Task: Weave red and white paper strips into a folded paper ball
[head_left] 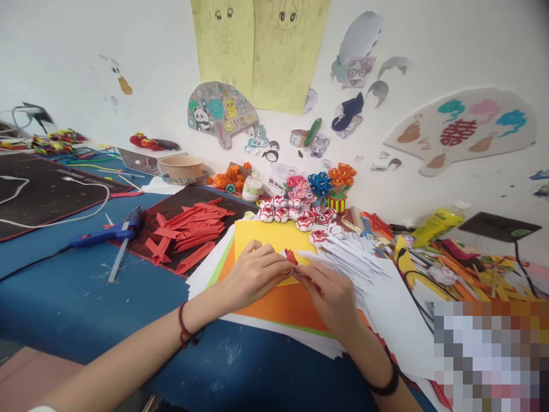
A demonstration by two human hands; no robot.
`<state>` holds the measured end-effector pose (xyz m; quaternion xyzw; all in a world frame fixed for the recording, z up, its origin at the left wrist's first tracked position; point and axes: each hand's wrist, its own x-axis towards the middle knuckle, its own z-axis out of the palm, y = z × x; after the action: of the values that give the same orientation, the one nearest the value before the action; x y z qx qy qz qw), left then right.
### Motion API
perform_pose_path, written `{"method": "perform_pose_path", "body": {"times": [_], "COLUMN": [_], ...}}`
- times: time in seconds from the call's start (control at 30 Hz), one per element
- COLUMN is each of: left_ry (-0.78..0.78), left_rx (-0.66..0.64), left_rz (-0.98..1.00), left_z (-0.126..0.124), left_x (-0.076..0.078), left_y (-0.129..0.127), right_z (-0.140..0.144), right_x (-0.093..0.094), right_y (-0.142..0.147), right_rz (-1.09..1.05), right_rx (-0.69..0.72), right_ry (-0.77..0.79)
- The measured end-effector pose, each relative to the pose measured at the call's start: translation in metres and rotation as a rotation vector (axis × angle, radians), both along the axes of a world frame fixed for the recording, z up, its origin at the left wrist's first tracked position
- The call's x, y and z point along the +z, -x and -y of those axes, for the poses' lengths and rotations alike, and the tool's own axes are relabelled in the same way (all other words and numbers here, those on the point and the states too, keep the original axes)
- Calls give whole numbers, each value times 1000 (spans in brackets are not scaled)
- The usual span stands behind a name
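Fingertips of my left hand [254, 273] and right hand [330, 294] meet on 1 small red-and-white folded paper piece [290, 256], both grips pinching it above the orange sheet [283, 303].

Both forearms are bare, with no sleeves showing along them. The left hand [253, 274] has a thin dark red cord bracelet [185, 332] knotted at its wrist. The right hand [330, 297] has a plain black band [386, 384] around its wrist. No rings show on the fingers [278, 264].
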<state>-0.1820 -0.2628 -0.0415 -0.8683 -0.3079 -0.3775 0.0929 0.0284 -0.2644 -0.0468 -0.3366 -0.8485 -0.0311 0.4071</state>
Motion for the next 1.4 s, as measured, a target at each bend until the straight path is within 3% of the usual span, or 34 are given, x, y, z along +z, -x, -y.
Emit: {"method": "perform_pose_path", "body": {"times": [0.3,0.63,0.8,1.03,1.27,1.4], "left_ry": [41,108,59,-41,-70,-67], "left_rx": [5,-14,-10,134,126,111], "left_rz": [-71,-16,-36,-59,-109,-144], "left_z": [0,-5,-3,2,4,3], "left_x": [-1,-4,-2,-10,-6,-6], "left_y": [-6,-2,-6,-17,-12,-7], "right_z": [3,1,2,3,2,3], "right_x": [-8,-12,-13,-19,-13,-12], "right_y": [7,6,7,13,10,8], "right_rz": [52,3,-7,-2,4,-23], "right_rx": [-157,-92,-94,-82,-137,-93], "right_ry": [-102,-38,-50,-107,-137,-130]}}
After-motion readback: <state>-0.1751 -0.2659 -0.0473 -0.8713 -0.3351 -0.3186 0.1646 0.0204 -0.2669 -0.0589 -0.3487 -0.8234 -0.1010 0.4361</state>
